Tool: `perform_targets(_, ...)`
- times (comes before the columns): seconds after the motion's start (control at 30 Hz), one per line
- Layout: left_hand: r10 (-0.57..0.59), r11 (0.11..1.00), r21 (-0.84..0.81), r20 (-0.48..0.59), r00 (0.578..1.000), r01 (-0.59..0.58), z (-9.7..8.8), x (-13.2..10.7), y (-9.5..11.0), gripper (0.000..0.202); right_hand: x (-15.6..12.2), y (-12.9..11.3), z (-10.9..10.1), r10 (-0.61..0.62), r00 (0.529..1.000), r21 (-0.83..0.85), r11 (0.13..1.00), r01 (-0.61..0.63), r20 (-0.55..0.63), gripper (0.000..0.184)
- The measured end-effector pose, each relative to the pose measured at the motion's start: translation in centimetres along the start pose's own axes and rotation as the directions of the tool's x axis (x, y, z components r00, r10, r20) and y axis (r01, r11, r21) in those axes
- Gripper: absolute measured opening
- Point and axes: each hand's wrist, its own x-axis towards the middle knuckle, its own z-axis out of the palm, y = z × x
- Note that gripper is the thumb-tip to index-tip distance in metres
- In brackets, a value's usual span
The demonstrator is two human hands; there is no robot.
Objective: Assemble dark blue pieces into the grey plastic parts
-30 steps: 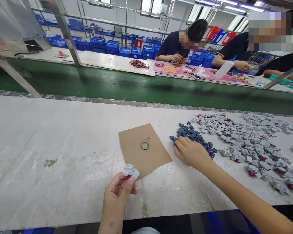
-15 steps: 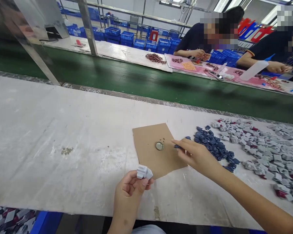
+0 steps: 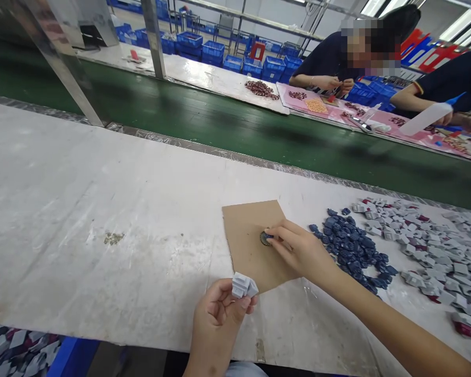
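Between the thumb and fingers of my left hand (image 3: 222,319) is a small light-grey plastic piece (image 3: 243,286) with stepped, angular sides. My right hand (image 3: 298,246) pinches a small dark-blue piece (image 3: 269,236), partly hidden by the fingers, right at a bottle cap (image 3: 264,239). Lying open side up, the cap rests on a brown cardboard sheet (image 3: 247,251); whether the blue piece touches its inside I cannot tell. A heap of dark-blue pieces (image 3: 349,246) lies just beyond my right wrist.
Many grey and maroon pieces (image 3: 435,251) spread over the right of the white table (image 3: 102,209). A blue bin (image 3: 73,356) of similar pieces sits at lower left. Past the green conveyor (image 3: 204,125), two people work at a bench with small parts and a white bottle (image 3: 426,119).
My right hand has moved left from beside the blue heap to the bottle cap, carrying the blue piece. My left hand still holds the grey piece. The view has shifted slightly.
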Motion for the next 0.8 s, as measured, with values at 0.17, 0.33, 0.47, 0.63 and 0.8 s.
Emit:
perform_targets(0.17, -0.004, 1.0, 0.003, 0.004, 1.0, 0.004, -0.1, 0.1, -0.3, 0.021, -0.2, 0.0, 0.5, 0.044, 0.995, 0.064, 0.997, -0.038, -0.093, 0.016)
perform_targets(0.33, -0.013, 0.999, -0.03, -0.007, 1.0, 0.012, 0.1, 0.3, -0.3, 0.021, -0.3, -2.0, -1.2, 0.482, 0.873, 0.497, 0.777, -0.387, -0.075, 0.022)
perform_targets(0.47, 0.001, 0.999, -0.049, -0.05, 0.999, -0.003, 0.8, 0.0, 0.0, 0.022, -0.9, -4.6, -2.6, 0.629, 0.758, 0.695, 0.467, -0.546, 0.173, 0.027)
perform_targets(0.63, 0.026, 0.996, -0.081, -0.071, 0.997, -0.032, 1.9, -0.8, 0.5, 0.021, -1.7, -6.7, -3.0, 0.588, 0.75, 0.751, 0.336, -0.568, 0.304, 0.027)
perform_targets(0.8, 0.068, 0.997, -0.043, -0.06, 0.996, -0.071, 2.2, -1.3, 0.7, 0.019, -2.1, -7.7, -3.3, 0.515, 0.794, 0.796, 0.308, -0.522, 0.322, 0.019)
